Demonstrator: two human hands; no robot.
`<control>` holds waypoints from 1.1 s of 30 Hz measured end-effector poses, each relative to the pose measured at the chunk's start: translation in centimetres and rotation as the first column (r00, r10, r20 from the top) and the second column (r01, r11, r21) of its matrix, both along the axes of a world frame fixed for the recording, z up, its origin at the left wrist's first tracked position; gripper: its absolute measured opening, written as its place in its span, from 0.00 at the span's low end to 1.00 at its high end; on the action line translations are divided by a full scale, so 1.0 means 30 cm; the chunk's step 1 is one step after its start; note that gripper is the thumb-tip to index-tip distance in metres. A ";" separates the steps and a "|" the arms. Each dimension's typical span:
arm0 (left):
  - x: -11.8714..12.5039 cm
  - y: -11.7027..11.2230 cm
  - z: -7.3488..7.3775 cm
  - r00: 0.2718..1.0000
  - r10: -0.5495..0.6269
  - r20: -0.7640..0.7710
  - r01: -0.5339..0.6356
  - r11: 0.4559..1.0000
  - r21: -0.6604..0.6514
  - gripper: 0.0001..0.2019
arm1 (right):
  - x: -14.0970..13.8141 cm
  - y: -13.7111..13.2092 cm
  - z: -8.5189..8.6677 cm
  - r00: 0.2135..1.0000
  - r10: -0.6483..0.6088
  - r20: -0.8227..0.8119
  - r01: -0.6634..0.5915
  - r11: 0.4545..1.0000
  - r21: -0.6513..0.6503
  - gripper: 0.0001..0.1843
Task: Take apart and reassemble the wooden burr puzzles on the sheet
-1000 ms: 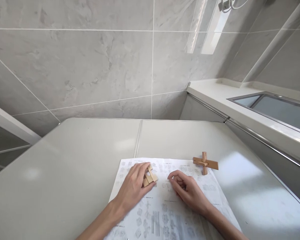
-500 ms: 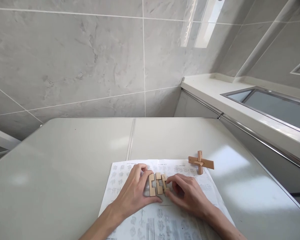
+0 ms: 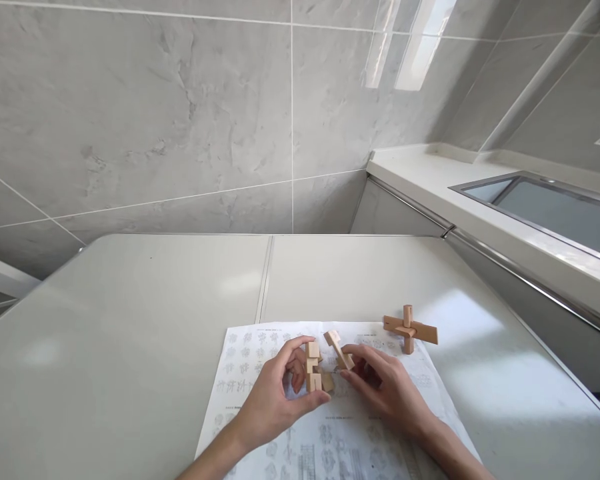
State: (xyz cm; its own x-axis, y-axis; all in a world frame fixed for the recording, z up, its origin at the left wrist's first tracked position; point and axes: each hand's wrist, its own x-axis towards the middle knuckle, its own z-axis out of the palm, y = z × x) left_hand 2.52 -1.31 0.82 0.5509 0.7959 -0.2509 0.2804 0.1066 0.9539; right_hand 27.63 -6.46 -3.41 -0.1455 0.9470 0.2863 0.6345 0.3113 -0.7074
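My left hand [image 3: 275, 393] pinches a notched wooden puzzle piece [image 3: 313, 367] upright between thumb and fingers, just above a printed instruction sheet [image 3: 330, 433]. A second small piece [image 3: 327, 382] lies at its foot on the paper. My right hand [image 3: 387, 390] grips another wooden puzzle piece [image 3: 338, 349], tilted, close to the right of the first. An assembled wooden cross puzzle [image 3: 409, 328] stands at the sheet's far right corner, apart from both hands.
The sheet lies on a pale grey table [image 3: 130, 333] with a seam down its middle. A tiled wall rises behind it. To the right runs a white counter [image 3: 480, 200] with a sunken steel sink [image 3: 555, 207].
The pieces lay flat side by side on the paper under my fingers. Now each hand has lifted one, the left standing its piece upright, the right tilting its piece.
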 end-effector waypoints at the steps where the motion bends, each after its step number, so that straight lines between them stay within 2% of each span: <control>1: 0.002 0.000 -0.003 1.000 -0.001 -0.002 0.001 1.000 -0.002 0.38 | 0.001 0.000 -0.004 1.000 -0.008 -0.010 0.008 1.000 0.000 0.08; 9: 0.008 0.002 0.006 0.999 -0.006 -0.043 0.005 1.000 -0.010 0.40 | -0.009 -0.003 -0.006 0.997 -0.019 -0.076 0.020 1.000 0.003 0.10; 18: -0.001 0.000 -0.011 0.995 -0.035 -0.088 0.033 0.999 -0.029 0.40 | -0.040 -0.027 0.008 0.979 -0.003 -0.201 -0.019 0.994 -0.107 0.11; 27: 0.004 -0.001 -0.001 0.998 -0.030 -0.060 0.028 0.999 -0.037 0.38 | -0.064 -0.039 0.022 0.994 0.099 -0.039 -0.096 0.993 0.070 0.12; 33: 0.006 0.005 0.008 0.998 -0.042 -0.054 0.039 0.998 -0.051 0.39 | -0.077 -0.037 0.049 0.993 0.109 0.038 -0.114 0.980 0.163 0.09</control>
